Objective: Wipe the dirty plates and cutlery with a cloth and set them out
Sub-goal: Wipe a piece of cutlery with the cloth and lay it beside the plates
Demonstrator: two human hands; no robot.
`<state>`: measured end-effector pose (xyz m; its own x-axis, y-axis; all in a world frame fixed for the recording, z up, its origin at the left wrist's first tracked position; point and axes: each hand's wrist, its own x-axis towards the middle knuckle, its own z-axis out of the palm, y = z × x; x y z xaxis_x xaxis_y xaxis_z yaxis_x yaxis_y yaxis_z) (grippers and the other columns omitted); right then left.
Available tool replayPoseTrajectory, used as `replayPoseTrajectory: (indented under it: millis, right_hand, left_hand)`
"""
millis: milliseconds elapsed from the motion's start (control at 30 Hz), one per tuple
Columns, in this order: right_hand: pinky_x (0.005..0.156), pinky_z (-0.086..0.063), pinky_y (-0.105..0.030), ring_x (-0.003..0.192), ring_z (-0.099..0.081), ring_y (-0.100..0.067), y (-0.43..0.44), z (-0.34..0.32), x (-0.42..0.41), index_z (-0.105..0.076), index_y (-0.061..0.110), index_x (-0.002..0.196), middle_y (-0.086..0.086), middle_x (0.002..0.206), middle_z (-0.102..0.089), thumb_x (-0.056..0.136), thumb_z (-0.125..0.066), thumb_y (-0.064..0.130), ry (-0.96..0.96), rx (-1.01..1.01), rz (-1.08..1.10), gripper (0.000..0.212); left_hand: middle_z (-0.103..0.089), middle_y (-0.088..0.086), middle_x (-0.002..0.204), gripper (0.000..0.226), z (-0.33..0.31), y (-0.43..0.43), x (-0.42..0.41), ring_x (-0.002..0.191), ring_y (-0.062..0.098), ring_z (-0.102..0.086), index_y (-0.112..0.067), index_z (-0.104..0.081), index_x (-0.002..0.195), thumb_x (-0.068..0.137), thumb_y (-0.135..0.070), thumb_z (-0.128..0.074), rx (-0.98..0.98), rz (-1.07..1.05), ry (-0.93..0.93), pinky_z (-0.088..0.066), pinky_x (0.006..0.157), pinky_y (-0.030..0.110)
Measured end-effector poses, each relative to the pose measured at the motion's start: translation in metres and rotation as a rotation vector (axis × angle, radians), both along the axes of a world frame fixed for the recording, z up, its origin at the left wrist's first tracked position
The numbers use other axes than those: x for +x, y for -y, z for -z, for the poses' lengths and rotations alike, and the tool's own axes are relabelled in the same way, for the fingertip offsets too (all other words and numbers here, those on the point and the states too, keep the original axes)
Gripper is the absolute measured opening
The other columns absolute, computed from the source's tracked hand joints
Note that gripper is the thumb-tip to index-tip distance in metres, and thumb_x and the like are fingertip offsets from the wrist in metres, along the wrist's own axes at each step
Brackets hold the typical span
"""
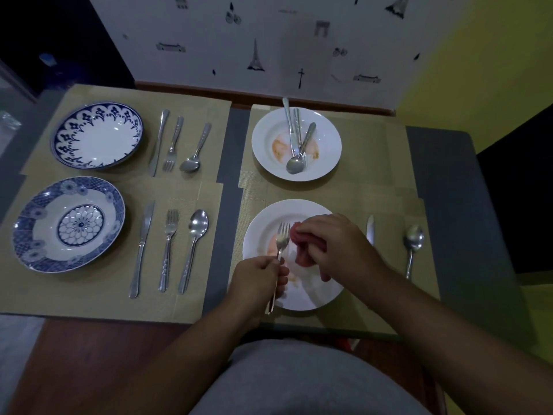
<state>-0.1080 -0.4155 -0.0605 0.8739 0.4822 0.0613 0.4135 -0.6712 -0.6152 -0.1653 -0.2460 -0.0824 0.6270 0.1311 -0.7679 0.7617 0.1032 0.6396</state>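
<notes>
Roughly halfway: your left hand pinches the fork, your right hand grips the cloth, the blue plates at frame left are set out, and both white plates at right look smeared.

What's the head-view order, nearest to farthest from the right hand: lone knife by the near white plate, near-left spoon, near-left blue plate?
1. The knife, just right of the right hand.
2. The spoon, across on the near-left mat.
3. The blue plate, at that mat's left end.
</notes>
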Motion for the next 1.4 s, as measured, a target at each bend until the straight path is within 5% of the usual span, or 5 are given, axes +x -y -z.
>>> replayPoseTrajectory:
  millis: [333,500,700,1000,1400]
  right_hand:
    - [0.09,-0.044,-0.034,0.093,-0.058,-0.018,-0.009,0.009,-0.012,-0.074,0.018,0.096,0.003,0.101,-0.071,0.079,-0.048,0.02,0.087,-0.138,-0.221,0.031]
    - [0.084,-0.035,-0.025,0.082,-0.055,-0.014,-0.004,0.008,0.019,-0.069,0.023,0.085,0.01,0.087,-0.067,0.077,-0.046,0.015,0.081,-0.186,-0.07,0.026]
    - [0.087,-0.049,-0.039,0.09,-0.057,-0.021,-0.008,0.01,-0.004,-0.073,0.019,0.093,0.003,0.098,-0.069,0.068,-0.08,0.014,0.091,-0.245,-0.286,0.027]
    - [0.066,-0.051,-0.032,0.064,-0.053,-0.011,0.005,0.008,0.038,-0.07,0.021,0.078,0.009,0.071,-0.061,0.074,-0.057,0.001,0.024,-0.177,0.052,0.024]
    - [0.092,-0.046,-0.034,0.1,-0.059,-0.019,-0.01,0.0,-0.007,-0.073,0.018,0.106,0.002,0.109,-0.07,0.084,-0.051,0.022,0.072,-0.069,-0.147,0.031]
  left_hand:
    - [-0.076,0.003,0.073,0.016,-0.017,0.004,-0.002,0.06,0.01,-0.07,-0.015,-0.079,0.089,0.093,-0.007,-0.066,-0.012,0.08,0.089,-0.055,0.054,0.021]
    - [-0.075,0.0,0.079,0.017,-0.012,0.002,-0.003,0.071,0.015,-0.07,-0.016,-0.079,0.097,0.093,-0.007,-0.066,0.163,0.165,0.18,-0.061,0.073,0.029]
    - [-0.076,0.004,0.089,0.021,-0.007,-0.001,-0.002,0.084,0.02,-0.069,-0.018,-0.079,0.099,0.094,-0.005,-0.063,0.237,0.212,0.264,-0.058,0.081,0.03]
    - [-0.07,0.001,0.089,0.014,-0.005,-0.001,0.003,0.079,0.017,-0.064,-0.023,-0.073,0.096,0.099,-0.017,-0.06,0.112,0.094,0.125,-0.054,0.061,0.026]
    - [-0.077,0.011,0.083,0.014,-0.004,-0.002,0.007,0.076,0.023,-0.07,-0.012,-0.08,0.099,0.093,-0.01,-0.068,-0.092,-0.066,0.043,-0.061,0.073,0.034]
